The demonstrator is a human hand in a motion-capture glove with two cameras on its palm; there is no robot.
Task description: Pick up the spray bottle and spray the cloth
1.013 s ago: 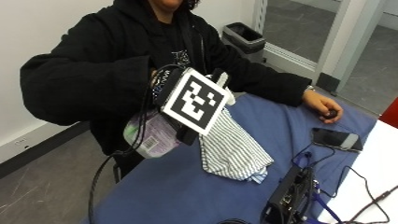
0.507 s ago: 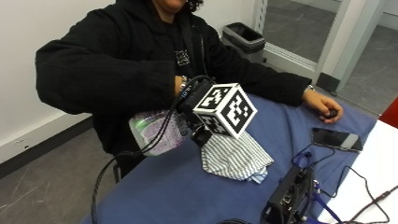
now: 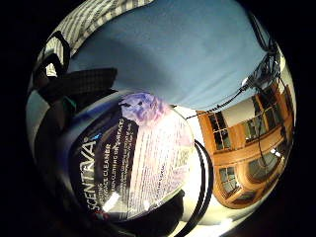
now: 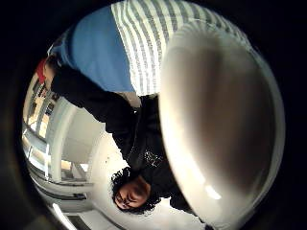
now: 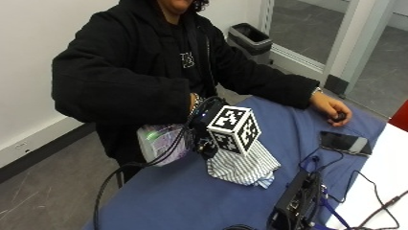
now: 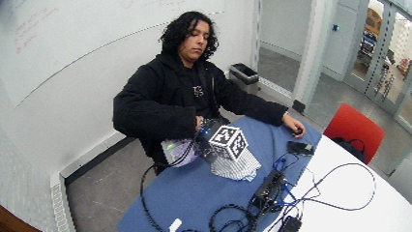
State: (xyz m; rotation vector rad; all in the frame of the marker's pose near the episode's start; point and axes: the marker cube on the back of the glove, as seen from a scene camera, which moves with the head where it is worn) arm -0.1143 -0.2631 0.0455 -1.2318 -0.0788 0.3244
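Outside view first: we see the blue-covered table [image 5: 191, 201], with a person in a black jacket [image 5: 127, 76] seated behind it. On the cover lies the striped cloth [image 5: 245, 165], bunched into a small heap. Just beside the cloth, at the table's near edge, we find the spray bottle [image 5: 159, 143], lifted off the table and tilted, in the gloved right hand [image 5: 203, 132]; its fingers are wrapped around the bottle. In the palm views we see the bottle's label [image 3: 133, 158] close up. A dark phone [image 5: 344, 143] lies well apart, near the bare left hand [image 5: 331, 109].
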